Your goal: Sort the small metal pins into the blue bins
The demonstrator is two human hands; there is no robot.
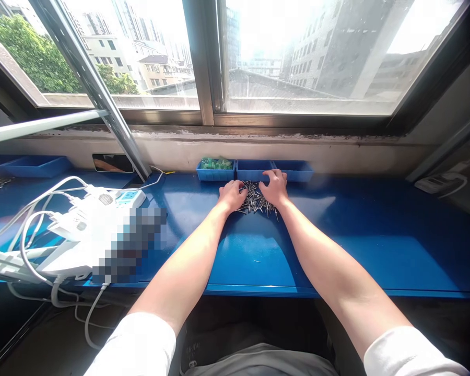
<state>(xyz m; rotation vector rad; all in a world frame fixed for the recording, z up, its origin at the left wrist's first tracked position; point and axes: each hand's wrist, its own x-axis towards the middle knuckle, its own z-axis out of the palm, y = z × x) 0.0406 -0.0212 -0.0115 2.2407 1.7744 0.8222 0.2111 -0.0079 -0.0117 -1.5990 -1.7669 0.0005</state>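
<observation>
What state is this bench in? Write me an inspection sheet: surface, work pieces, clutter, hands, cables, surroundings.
Surface: blue tabletop, patched with sunlight and shadow.
Work pieces: pile of small metal pins between the hands; green packets in the leftmost of three blue bins behind it.
Clutter: white power strip with plugs on the left; dark phone-like slab by the wall.
Hands: left hand and right hand at opposite sides of the pile, fingers curved; grip unclear.
Cables: white cables looped at left, some hanging below the table edge.
Surroundings: large window ahead; metal upright at left.
</observation>
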